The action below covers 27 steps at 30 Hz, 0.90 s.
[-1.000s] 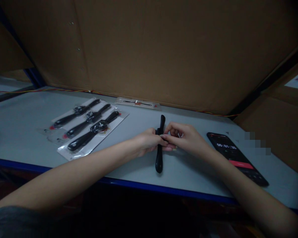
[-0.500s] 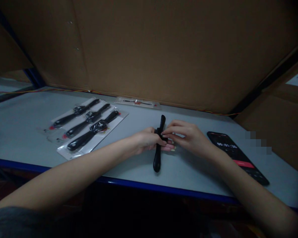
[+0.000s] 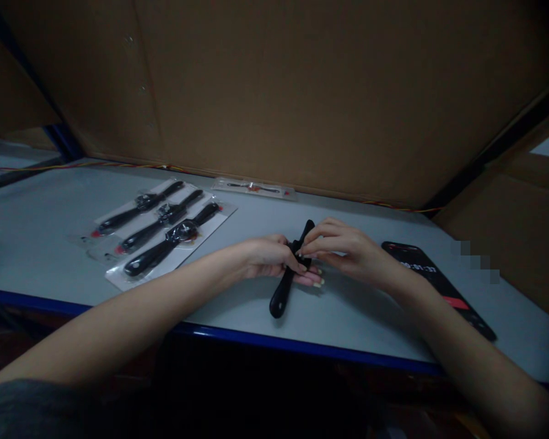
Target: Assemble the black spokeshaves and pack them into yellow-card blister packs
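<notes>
A black two-handled spokeshave (image 3: 281, 294) is held over the table, slanting from near left to far right. Around its middle, my left hand (image 3: 274, 259) is closed, thumb on top and fingertips showing beyond it. My right hand (image 3: 345, 247) has its thumb and fingers pinched together at the spokeshave's middle; the small part between the fingertips is hidden. To the left lie three more spokeshaves in clear plastic on cards: a near one (image 3: 153, 253), a middle one (image 3: 149, 235) and a far one (image 3: 123, 219).
On the right, a phone (image 3: 421, 268) showing a running timer lies partly behind my right forearm. A flat clear package (image 3: 254, 189) rests by the cardboard wall (image 3: 279, 91). Thin red and yellow wires run along the table's back edge. The blue front edge (image 3: 274, 342) is close to me.
The held spokeshave has turned, its near end swinging left and its far end right. Both hands stay at its middle, with the right fingers slightly shifted.
</notes>
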Motion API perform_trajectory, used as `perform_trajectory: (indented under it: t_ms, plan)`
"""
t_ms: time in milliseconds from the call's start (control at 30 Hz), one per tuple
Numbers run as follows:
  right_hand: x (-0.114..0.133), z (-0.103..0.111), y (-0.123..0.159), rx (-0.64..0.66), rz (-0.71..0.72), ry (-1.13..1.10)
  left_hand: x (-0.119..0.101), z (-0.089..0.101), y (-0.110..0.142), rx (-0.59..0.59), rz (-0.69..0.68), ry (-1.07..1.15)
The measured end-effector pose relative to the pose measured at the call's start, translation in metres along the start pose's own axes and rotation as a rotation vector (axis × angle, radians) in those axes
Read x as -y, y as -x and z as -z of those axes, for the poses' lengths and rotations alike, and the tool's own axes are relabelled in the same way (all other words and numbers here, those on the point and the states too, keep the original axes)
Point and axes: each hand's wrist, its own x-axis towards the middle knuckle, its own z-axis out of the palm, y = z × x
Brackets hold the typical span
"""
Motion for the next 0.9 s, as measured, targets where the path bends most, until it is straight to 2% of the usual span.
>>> perform_trajectory:
  t_ms: [167,267,467,667,900]
  plan:
    - [0.002,0.002,0.001,0.015,0.027,-0.029,-0.001,0.003,0.000,0.011,-0.001,-0.026]
    - [0.006,0.003,0.001,0.006,-0.008,-0.005,-0.001,0.004,-0.001,-0.008,-0.035,-0.022]
    - [0.011,-0.003,-0.005,-0.097,-0.077,0.095,-0.002,0.002,-0.001,-0.036,-0.027,-0.038]
    - [0.019,-0.011,-0.008,-0.165,-0.256,-0.034,-0.003,-0.004,-0.001,-0.108,-0.060,-0.042]
    - [0.020,-0.007,-0.008,-0.176,-0.275,-0.087,-0.001,-0.002,-0.003,-0.066,-0.054,-0.028]
